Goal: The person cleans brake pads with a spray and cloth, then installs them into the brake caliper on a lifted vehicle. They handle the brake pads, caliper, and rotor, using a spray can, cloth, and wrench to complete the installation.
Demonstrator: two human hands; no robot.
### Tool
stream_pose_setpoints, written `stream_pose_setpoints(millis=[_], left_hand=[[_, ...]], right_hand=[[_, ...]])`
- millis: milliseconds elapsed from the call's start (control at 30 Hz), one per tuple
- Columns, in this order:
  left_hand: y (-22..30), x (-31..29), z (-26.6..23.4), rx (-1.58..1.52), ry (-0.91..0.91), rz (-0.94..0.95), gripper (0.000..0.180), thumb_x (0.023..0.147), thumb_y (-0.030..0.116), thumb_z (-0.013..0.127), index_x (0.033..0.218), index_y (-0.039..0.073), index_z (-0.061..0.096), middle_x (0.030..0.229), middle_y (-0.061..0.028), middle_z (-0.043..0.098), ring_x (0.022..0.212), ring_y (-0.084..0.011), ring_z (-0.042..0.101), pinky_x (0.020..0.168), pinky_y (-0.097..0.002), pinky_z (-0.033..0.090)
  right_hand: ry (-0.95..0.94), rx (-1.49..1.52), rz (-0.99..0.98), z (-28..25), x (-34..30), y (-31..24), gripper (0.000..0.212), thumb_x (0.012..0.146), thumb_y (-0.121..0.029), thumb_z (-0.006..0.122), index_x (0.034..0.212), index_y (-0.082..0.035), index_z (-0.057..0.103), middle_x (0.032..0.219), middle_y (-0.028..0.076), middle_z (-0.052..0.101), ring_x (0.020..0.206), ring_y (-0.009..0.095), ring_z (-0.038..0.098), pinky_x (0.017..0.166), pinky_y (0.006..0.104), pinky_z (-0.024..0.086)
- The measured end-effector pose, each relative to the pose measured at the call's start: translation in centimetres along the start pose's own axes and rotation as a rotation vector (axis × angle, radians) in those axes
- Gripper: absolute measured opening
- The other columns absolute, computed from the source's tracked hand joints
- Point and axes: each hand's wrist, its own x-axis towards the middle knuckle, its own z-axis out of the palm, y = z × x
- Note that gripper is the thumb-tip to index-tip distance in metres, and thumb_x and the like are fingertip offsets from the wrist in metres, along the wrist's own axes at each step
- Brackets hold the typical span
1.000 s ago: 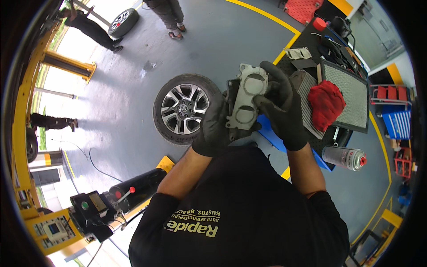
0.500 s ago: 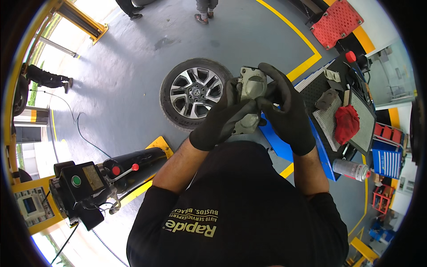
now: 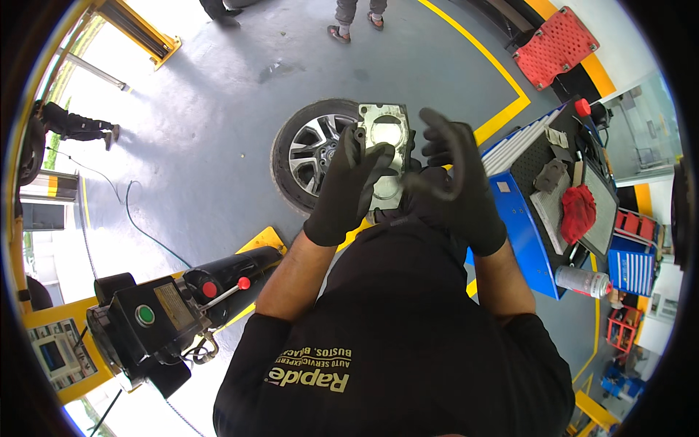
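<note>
Metal plate [image 3: 386, 135] is clamped in the left hand [image 3: 346, 182]. From here, right hand [image 3: 466, 186] is just beside it, fingers apart; wheel [image 3: 309, 156] lies on floor [image 3: 211, 131].

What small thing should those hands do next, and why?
Probably bring the right hand in to steady the metal plate by its right edge. The left hand grips the plate with its thumb across the face, while the right hand, somewhat blurred, looks open beside it, holding nothing that I can see.
</note>
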Motion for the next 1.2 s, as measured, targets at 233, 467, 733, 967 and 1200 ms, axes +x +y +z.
stream_pose_setpoints(millis=[233,467,733,967,1200], left_hand=[[-1.4,5.1,-1.8,-0.54,0.102,-0.355,0.03,0.104,0.014,0.063,0.13,0.002,0.059,0.114,-0.0167,0.062,0.099,-0.0259,0.066,0.08,-0.0343,0.055],[-4.8,14.8,-3.0,-0.386,0.054,-0.496,0.035,0.106,0.009,0.06,0.141,0.003,0.056,0.131,-0.0089,0.065,0.118,-0.0159,0.064,0.097,-0.0319,0.056],[-5.2,30.0,-5.0,0.022,-0.064,-0.171,0.047,0.102,0.015,0.067,0.144,0.004,0.049,0.133,-0.0077,0.06,0.119,-0.0172,0.06,0.1,-0.0343,0.052],[4.1,39.8,-6.1,0.362,-0.098,-0.17,0.037,0.102,0.022,0.07,0.128,0.002,0.054,0.12,-0.009,0.061,0.111,-0.012,0.06,0.091,-0.0328,0.052],[11.4,48.3,-6.1,0.157,-0.112,-0.309,0.023,0.097,0.018,0.074,0.111,0.003,0.064,0.102,-0.006,0.068,0.094,-0.0116,0.062,0.083,-0.033,0.053]], right_hand=[[-0.058,-0.507,-0.437,4.1,5.8,1.7,0.097,0.084,-0.05,0.079,0.156,0.001,0.04,0.156,0.036,0.04,0.144,0.051,0.045,0.117,0.0578,0.041],[-0.082,-0.375,-0.497,4.1,15.5,7.8,0.092,0.089,-0.051,0.071,0.156,0.003,0.04,0.156,0.038,0.04,0.145,0.051,0.045,0.118,0.0602,0.038],[-0.039,-0.169,-0.434,-2.0,31.3,10.0,0.098,0.079,-0.055,0.079,0.154,-0.002,0.045,0.151,0.032,0.048,0.14,0.051,0.048,0.118,0.0606,0.037],[0.142,-0.125,-0.49,-8.4,40.0,8.6,0.093,0.075,-0.048,0.082,0.151,-0.005,0.051,0.147,0.031,0.048,0.136,0.05,0.049,0.115,0.0588,0.037],[0.123,-0.335,-0.527,-13.0,46.0,8.1,0.084,0.079,-0.046,0.08,0.149,-0.008,0.053,0.149,0.031,0.048,0.137,0.049,0.048,0.114,0.0594,0.037]])
